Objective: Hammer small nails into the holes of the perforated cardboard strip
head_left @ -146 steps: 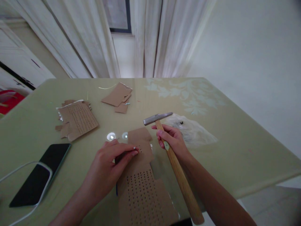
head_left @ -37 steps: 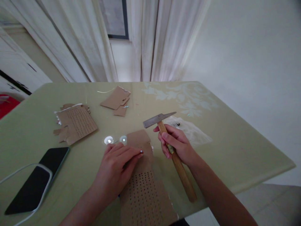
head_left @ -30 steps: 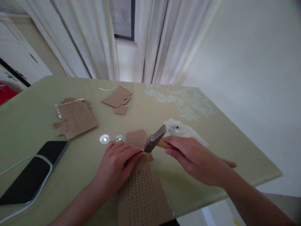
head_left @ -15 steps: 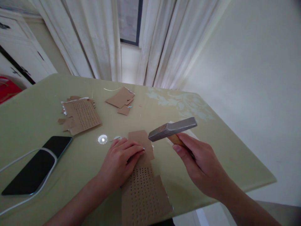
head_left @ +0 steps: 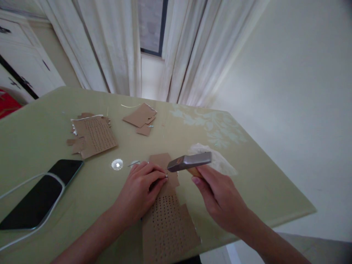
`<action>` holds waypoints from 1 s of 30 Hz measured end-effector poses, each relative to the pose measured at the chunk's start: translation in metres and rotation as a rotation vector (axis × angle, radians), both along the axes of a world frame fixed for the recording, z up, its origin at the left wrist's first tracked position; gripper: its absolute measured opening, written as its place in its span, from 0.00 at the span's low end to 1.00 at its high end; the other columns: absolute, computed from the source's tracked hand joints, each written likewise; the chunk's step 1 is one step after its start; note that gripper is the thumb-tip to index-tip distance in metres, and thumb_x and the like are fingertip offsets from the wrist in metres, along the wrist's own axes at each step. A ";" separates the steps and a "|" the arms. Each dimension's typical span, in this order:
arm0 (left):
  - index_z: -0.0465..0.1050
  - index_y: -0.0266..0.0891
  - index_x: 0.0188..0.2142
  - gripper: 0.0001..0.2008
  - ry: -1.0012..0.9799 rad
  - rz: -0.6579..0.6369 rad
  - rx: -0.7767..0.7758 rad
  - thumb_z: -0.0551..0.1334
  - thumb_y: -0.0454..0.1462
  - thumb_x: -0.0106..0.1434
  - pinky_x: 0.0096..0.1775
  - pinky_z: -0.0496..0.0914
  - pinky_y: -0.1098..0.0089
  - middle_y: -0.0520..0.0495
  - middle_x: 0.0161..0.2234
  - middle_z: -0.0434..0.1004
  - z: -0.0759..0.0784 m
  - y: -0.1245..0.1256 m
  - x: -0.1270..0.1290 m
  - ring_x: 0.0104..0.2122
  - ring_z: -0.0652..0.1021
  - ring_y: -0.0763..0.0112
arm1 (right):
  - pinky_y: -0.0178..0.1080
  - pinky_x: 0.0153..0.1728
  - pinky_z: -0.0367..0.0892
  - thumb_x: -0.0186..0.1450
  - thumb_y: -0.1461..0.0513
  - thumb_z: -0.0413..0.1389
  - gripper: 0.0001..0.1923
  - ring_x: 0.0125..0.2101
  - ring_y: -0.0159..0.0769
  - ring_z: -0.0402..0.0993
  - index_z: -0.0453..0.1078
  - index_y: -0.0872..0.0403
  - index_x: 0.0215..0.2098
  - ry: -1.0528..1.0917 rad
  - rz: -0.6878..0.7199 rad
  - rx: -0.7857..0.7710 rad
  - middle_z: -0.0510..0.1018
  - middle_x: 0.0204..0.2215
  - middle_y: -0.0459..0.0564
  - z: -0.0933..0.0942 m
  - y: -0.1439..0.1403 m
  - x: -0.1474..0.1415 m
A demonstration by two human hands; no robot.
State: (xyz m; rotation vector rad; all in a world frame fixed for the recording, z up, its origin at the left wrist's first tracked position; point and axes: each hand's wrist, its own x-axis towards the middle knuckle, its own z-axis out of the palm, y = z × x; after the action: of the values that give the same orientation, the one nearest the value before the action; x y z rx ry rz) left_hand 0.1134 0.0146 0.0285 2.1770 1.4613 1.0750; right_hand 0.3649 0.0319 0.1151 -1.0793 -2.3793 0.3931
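Left hand (head_left: 140,192) flat on perforated cardboard sheet (head_left: 167,223) at near bench (head_left: 247,190) edge, fingertips pinching a small nail (head_left: 166,177) upright on the sheet's unpunched upper part. Right hand (head_left: 220,200) closed round hammer (head_left: 189,162) handle, choked up near the head; steel face hangs just beside the nail. Risk: fingertips sit right at the strike point, so a glancing blow could catch them or bend the nail. Phone (head_left: 41,196) and cardboard scraps (head_left: 92,134) lie well apart.

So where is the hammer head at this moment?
Head view, centre: the hammer head sits just right of the left hand on the punched cardboard, held by the right hand.
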 end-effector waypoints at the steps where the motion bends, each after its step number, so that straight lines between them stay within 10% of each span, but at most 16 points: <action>1: 0.84 0.46 0.41 0.08 -0.002 0.002 -0.006 0.65 0.36 0.75 0.47 0.69 0.55 0.49 0.44 0.86 0.000 0.000 0.000 0.42 0.80 0.58 | 0.40 0.36 0.71 0.80 0.63 0.50 0.08 0.34 0.41 0.80 0.72 0.51 0.49 -0.052 0.028 -0.022 0.84 0.37 0.51 -0.004 -0.001 -0.001; 6: 0.84 0.49 0.47 0.06 0.023 0.045 -0.020 0.69 0.40 0.72 0.52 0.70 0.50 0.48 0.50 0.86 0.001 -0.004 -0.001 0.49 0.80 0.54 | 0.40 0.38 0.72 0.81 0.63 0.50 0.09 0.36 0.41 0.81 0.71 0.51 0.54 -0.007 0.000 -0.001 0.84 0.39 0.51 -0.005 -0.003 0.000; 12: 0.77 0.48 0.63 0.31 0.084 0.052 -0.111 0.78 0.47 0.62 0.62 0.66 0.43 0.44 0.62 0.80 0.000 -0.007 -0.003 0.60 0.76 0.45 | 0.39 0.37 0.71 0.80 0.64 0.50 0.08 0.35 0.40 0.80 0.71 0.51 0.52 0.039 -0.029 0.029 0.83 0.37 0.50 -0.006 -0.004 -0.004; 25: 0.75 0.48 0.63 0.30 0.007 0.029 -0.193 0.76 0.46 0.64 0.61 0.71 0.45 0.42 0.59 0.80 0.000 -0.007 -0.004 0.58 0.76 0.47 | 0.44 0.37 0.70 0.80 0.63 0.48 0.16 0.37 0.47 0.81 0.72 0.56 0.61 -0.251 0.065 -0.064 0.84 0.42 0.57 -0.015 -0.003 -0.011; 30: 0.77 0.46 0.64 0.32 -0.004 0.041 -0.214 0.77 0.47 0.62 0.59 0.74 0.46 0.41 0.58 0.80 0.006 -0.003 -0.016 0.57 0.76 0.46 | 0.42 0.37 0.67 0.81 0.60 0.51 0.12 0.35 0.41 0.76 0.75 0.54 0.55 0.078 -0.020 -0.156 0.80 0.36 0.51 -0.010 0.012 -0.011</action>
State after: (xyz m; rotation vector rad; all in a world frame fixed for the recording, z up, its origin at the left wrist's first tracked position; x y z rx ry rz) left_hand 0.0979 0.0112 0.0346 2.0042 1.5479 0.8893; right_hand 0.3542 0.0442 0.1046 -1.1338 -2.2982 0.6117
